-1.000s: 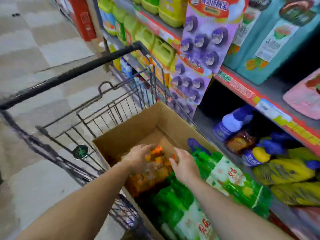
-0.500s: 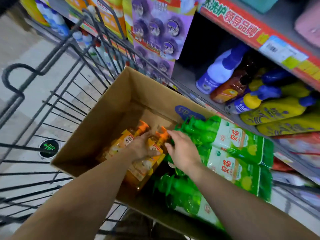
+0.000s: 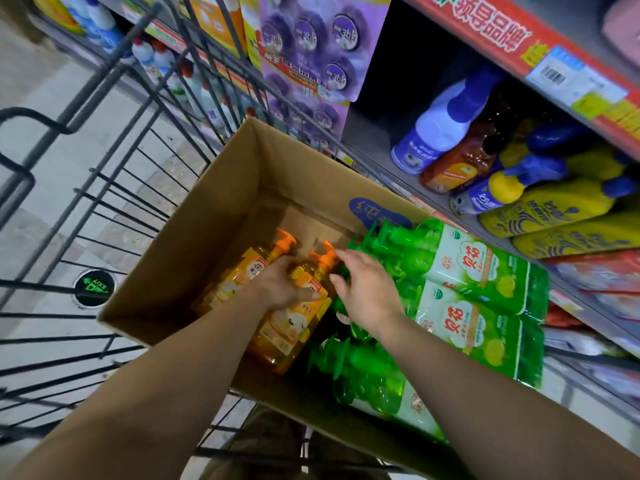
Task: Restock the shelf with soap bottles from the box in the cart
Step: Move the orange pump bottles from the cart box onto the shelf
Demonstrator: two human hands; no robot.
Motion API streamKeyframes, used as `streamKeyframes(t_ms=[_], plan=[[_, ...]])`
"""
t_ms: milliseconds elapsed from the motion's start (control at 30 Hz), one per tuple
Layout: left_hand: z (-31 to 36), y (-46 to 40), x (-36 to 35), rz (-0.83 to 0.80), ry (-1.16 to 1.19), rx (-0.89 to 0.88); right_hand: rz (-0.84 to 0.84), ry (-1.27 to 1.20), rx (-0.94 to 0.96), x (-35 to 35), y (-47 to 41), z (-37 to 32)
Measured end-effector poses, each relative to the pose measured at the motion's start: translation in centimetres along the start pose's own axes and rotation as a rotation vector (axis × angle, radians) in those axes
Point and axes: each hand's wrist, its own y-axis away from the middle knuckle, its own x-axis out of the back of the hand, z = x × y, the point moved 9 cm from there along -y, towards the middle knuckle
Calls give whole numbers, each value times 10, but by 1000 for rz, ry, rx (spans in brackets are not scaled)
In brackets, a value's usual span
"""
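Cardboard box (image 3: 194,216) sits in the wire cart (image 3: 104,188), shelf (image 3: 377,147) to the right. Two orange pump soap bottles (image 3: 294,317) lie at the box's near end, green pump bottles (image 3: 460,271) stacked right of them. Left hand (image 3: 280,285) pressed down over the orange pair, fingers curled on the right-hand bottle's shoulder, thumb along the label. Right hand (image 3: 367,292) spread, empty, hovering just beside that bottle's orange pump. Advice: grip the body below the neck, not the pump head; bring the right hand under for support; lift clear of the box wall before swinging right toward the shelf
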Motion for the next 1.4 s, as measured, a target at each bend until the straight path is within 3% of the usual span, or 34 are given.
streamKeyframes(t_ms=[200,333,567,700,900,1133,1300,1400], plan=[[-3,7,13,75,28,44,-2,6,-3,-1,0,2],[-8,19,32,87,192,51,-6,6,-1,-3,0,3],[44,56,83,200,385,-228,-158,198,35,-18,0,-2],[93,88,104,249,392,-408,-180,26,35,-9,3,-11],[175,141,89,209,386,-617,-109,-524,-8,42,33,-7],[277,226,-3,124,362,-868,108,-934,24,120,117,60],[336,280,-139,18,320,-968,293,-1025,54,166,226,164],[370,318,-247,-58,261,-1020,406,-958,27,195,316,245]])
